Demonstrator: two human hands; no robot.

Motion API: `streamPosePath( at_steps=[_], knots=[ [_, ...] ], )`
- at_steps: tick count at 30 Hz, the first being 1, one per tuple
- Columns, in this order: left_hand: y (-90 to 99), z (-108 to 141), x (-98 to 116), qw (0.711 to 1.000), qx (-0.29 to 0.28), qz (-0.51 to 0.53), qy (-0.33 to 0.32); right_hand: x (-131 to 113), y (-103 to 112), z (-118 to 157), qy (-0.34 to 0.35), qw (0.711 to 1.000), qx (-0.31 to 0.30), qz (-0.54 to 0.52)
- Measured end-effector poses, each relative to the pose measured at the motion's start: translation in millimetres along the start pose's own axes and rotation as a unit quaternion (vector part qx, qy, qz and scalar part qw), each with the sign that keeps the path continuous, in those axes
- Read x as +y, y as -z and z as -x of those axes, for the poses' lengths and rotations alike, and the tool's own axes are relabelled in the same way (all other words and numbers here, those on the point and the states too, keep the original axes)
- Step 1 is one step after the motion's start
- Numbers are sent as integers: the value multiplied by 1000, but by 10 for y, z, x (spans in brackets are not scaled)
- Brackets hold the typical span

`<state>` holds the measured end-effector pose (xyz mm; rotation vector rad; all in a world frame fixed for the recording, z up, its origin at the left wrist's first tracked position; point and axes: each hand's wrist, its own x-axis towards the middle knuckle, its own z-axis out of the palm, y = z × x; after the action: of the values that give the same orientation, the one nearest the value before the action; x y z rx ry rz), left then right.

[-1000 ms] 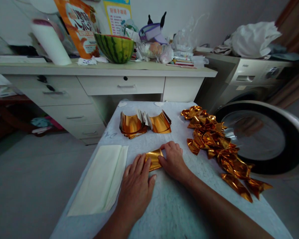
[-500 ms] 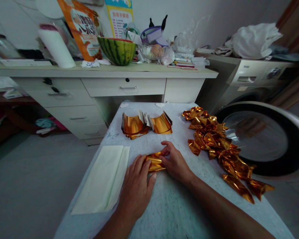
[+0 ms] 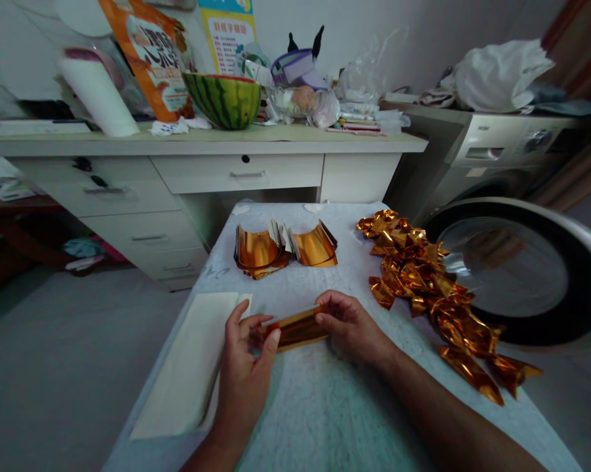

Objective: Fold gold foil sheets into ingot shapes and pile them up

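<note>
A sheet of shiny gold foil paper [image 3: 299, 328], partly rolled lengthwise, is stretched between my two hands just above the table. My left hand [image 3: 249, 364] pinches its left end between thumb and fingers. At the right end, my right hand [image 3: 354, 328] grips it with thumb and bent fingers. Beyond my hands stand two curved stacks of gold foil sheets [image 3: 259, 249], side by side. A pile of folded gold foil pieces [image 3: 418, 275] runs along the table's right side. Left of my left hand lies a folded pale paper stack [image 3: 177, 367].
The cloth-covered table [image 3: 325, 406] carries all the foil. Behind it is a white desk [image 3: 217, 147] with a cut watermelon [image 3: 221, 101], an orange snack bag [image 3: 151, 62] and clutter. To the right, an open washing machine door [image 3: 512, 272] comes up to the table edge.
My left hand has gone from lying flat over the foil to pinching its left end, moving slightly left. The foil is now lifted and held longer between both hands. The view shifted slightly.
</note>
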<state>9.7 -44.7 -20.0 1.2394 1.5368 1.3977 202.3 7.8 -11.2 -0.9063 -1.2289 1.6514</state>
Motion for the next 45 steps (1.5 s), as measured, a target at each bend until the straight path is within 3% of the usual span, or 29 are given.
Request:
streamPosePath(
  at_steps=[6, 22, 45],
  knots=[
    [52, -8, -33, 998, -45, 10, 43, -29, -25, 6, -7, 1000, -20, -14],
    [-11, -2, 75, 996, -54, 24, 62, -81, -9, 44, -2, 1000, 18, -1],
    [-25, -54, 128, 986, -89, 78, 120, -102, -27, 55, -11, 1000, 6, -20]
  ],
)
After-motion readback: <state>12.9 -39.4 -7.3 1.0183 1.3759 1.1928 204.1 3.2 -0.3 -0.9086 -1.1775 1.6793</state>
